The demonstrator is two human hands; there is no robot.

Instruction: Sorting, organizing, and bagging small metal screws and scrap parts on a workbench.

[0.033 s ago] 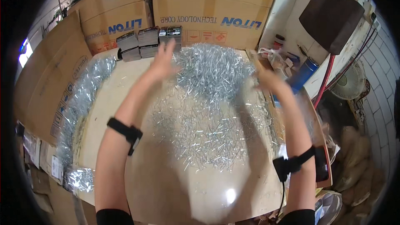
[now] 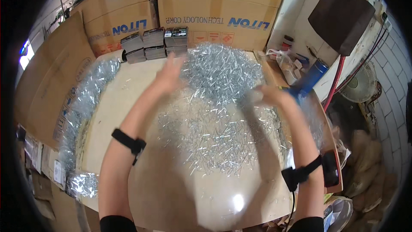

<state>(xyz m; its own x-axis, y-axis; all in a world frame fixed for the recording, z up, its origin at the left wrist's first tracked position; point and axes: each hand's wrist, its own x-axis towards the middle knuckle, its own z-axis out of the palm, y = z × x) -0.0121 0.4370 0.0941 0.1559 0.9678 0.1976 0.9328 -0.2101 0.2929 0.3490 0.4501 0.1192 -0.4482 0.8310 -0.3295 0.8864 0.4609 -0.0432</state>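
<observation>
A heaped pile of short, thin, silvery metal pieces (image 2: pixel 223 71) lies on the far half of the pale tabletop, too fine to name more exactly. At its left edge is my left hand (image 2: pixel 171 75), fingers stretched out and apart, blurred by motion. My right hand (image 2: pixel 274 95) is at the pile's lower right edge, its blurred fingers extended toward the pieces. Neither hand shows anything gripped. On the near side of the heap, many loose pieces (image 2: pixel 219 141) are scattered over the tabletop (image 2: pixel 189 206). Black straps with small devices are on both my forearms.
Stacked dark packs (image 2: pixel 153 38) stand behind, against upright cardboard boxes (image 2: pixel 214 4). Along the left edge runs a crinkled silvery plastic roll (image 2: pixel 81 103). To the right are a blue can (image 2: pixel 315 75), a clear bag (image 2: pixel 283 60), a dark lamp shade (image 2: pixel 341 17) and a fan (image 2: pixel 360 81).
My right hand has moved nearer and slightly left, along the edge of the pile. My left hand has shifted slightly nearer. The heap's outline differs a little.
</observation>
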